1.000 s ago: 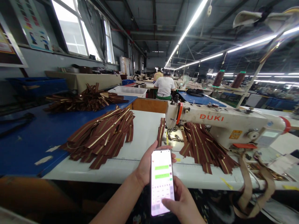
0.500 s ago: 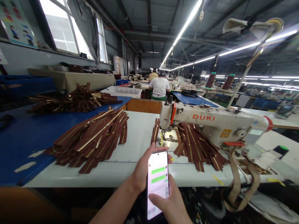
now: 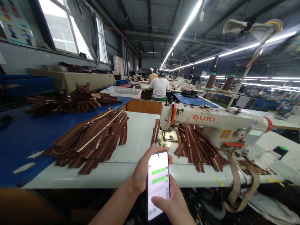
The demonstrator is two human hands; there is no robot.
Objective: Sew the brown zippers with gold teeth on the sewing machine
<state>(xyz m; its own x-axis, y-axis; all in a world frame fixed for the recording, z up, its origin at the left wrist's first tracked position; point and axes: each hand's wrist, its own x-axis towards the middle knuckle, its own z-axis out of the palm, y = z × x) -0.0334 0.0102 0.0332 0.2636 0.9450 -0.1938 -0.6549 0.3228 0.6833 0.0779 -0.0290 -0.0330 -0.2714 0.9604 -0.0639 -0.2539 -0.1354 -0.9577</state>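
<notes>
Phone (image 3: 158, 184): the writing on its screen is too small for us to read.
Left hand (image 3: 142, 170): we find most of its fingers hidden behind the phone.
Right hand (image 3: 174, 206): it covers the phone's lower corner from us; the bottom edge cuts its wrist.
Wall poster (image 3: 14, 22): the left edge cuts it off.

A single head-worn camera looks forward and slightly down from a seat at the white table (image 3: 140, 134), its wide lens bending the edges of the scene. Closest to the lens, at bottom centre, the left hand (image 3: 142, 170) and right hand (image 3: 173, 206) hold a phone (image 3: 158, 182). The sewing machine (image 3: 211, 123) sits just beyond, right of centre, with a zipper pile (image 3: 93, 137) to its left. Farther off, the view runs down the workshop to a seated person (image 3: 159, 87), with windows (image 3: 61, 28) upper left and strip lights (image 3: 185, 22) overhead.
</notes>
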